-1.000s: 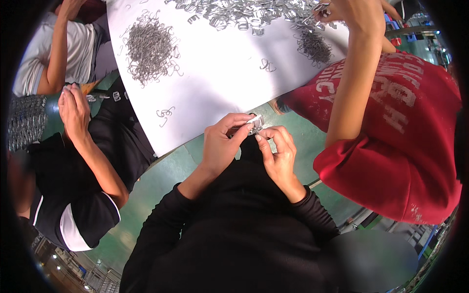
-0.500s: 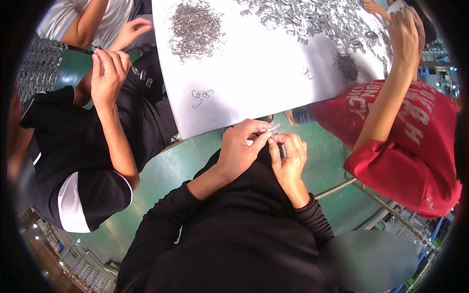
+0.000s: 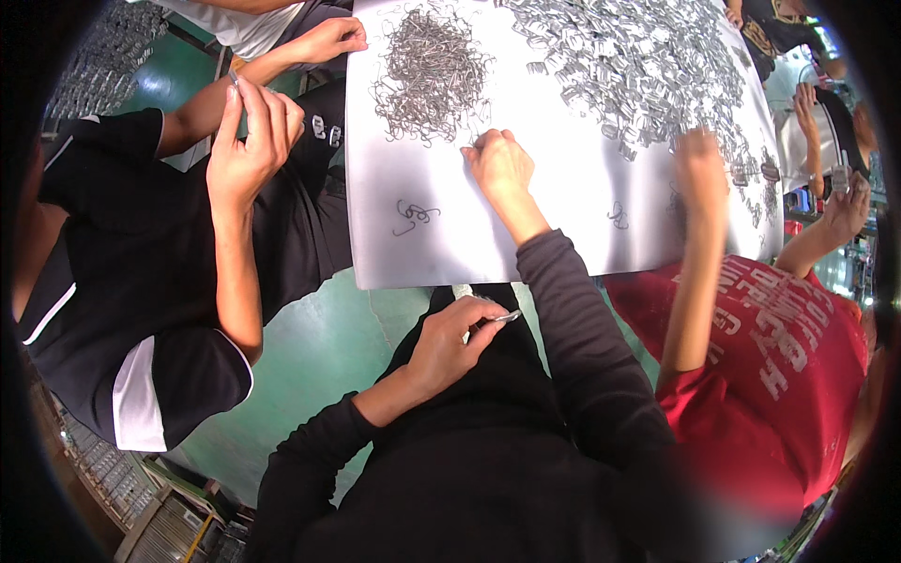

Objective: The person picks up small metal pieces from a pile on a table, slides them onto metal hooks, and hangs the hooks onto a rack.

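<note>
Low in front of the table, my left hand (image 3: 450, 345) is closed in a pinch on a small shiny metal piece (image 3: 508, 317), which sticks out past the fingertips to the right. My right hand (image 3: 502, 171) reaches over the white table (image 3: 526, 249), its fingers curled together at the lower right edge of a heap of thin bent wire hooks (image 3: 427, 70). Whatever those fingertips pinch is too small to make out. Several loose wire hooks (image 3: 413, 216) lie apart, nearer the table's front edge.
A wide heap of flat metal clips (image 3: 638, 70) spreads over the far right of the table. One co-worker in black (image 3: 103, 281) sits at left, holding up a small piece. Another in red (image 3: 751, 347) works at right, one hand (image 3: 702, 169) blurred near the clips.
My right hand has left my left hand and moved forward to the wire hooks. My left hand keeps the metal piece, slightly lower. The right co-worker's hand has moved over the table.
</note>
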`<state>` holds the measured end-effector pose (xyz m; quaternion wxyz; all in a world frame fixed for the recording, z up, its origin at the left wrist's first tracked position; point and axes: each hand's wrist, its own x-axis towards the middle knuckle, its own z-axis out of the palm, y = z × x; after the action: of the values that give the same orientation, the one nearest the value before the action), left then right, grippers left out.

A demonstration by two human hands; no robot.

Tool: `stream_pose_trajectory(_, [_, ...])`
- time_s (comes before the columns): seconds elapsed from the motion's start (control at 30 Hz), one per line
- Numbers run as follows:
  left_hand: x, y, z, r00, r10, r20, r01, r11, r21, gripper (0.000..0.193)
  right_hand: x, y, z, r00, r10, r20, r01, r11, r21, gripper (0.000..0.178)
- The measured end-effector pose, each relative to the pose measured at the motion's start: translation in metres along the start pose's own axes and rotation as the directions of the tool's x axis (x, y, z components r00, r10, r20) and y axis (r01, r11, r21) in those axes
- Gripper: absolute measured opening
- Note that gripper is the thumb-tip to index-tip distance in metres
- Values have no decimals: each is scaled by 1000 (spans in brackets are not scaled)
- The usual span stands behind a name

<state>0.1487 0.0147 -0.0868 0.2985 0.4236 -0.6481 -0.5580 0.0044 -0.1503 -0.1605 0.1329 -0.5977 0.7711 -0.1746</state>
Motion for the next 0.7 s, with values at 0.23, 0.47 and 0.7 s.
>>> stream_pose_trajectory(0.23, [-2,-2,10,1000,18,-16,-18,1000,0,12,-19,35,-10,988,-22,155,32,998,-58,15])
stream_pose_trajectory(0.47, [2,-2,12,996,62,63,-58,996,-61,11,-30,101,-35,942,-31,335,-168,819,549,9])
stream_pose_trajectory(0.7, [1,-3,11,994,27,102,-21,998,-62,11,-41,88,-60,992,77,102,-84,994,72,10])
